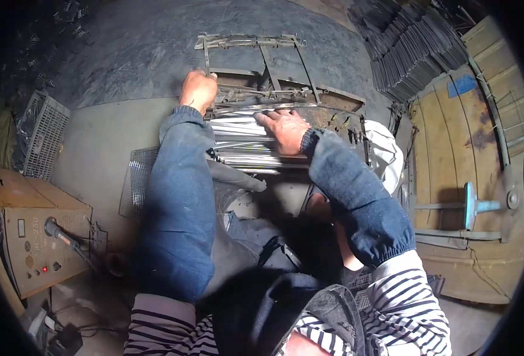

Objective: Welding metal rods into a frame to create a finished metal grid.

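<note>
with the metal frame [247, 41] apparently clasped at its left bar by the left grip [198, 90], the thin rods [235, 129] just nearside, lightly covered by the unclenched right grip [285, 130], are best kept parallel under even pressure.

I see my left arm [181, 196] stretched forward on my screen, its hand [198, 90] curled; my right arm [357, 196] is bent, that hand [285, 127] palm down, fingers pointing left
</note>
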`<state>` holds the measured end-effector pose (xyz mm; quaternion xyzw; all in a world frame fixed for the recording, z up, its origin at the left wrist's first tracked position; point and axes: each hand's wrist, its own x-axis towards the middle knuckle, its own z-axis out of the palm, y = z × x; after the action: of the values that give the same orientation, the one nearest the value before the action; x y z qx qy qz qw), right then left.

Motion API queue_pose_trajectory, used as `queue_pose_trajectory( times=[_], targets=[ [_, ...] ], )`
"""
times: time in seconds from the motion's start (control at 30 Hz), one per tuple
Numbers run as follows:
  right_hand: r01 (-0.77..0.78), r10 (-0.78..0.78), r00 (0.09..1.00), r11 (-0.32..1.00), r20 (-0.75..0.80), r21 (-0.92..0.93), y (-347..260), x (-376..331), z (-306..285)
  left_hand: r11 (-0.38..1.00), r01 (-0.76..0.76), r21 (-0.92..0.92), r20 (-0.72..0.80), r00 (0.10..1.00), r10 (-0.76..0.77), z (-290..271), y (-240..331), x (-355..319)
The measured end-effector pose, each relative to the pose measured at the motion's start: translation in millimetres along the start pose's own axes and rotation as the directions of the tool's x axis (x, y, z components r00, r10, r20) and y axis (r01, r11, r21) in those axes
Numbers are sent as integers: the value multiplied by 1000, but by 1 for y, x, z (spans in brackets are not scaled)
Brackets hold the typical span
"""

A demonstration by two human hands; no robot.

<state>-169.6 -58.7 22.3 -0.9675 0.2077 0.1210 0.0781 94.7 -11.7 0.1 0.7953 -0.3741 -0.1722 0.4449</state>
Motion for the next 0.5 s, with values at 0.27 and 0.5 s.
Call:
queue_pose_trajectory(
  times=[0.27, 0.5],
  targets=[
    [225, -194, 943, 971, -268, 87, 14, -23, 14, 999, 39, -8, 12, 999, -38, -1, 16, -9],
    [234, -111, 870, 950, -480, 205, 43, -30, 35, 994, 30, 105, 16, 999, -32, -7, 23, -21]
  ],
)
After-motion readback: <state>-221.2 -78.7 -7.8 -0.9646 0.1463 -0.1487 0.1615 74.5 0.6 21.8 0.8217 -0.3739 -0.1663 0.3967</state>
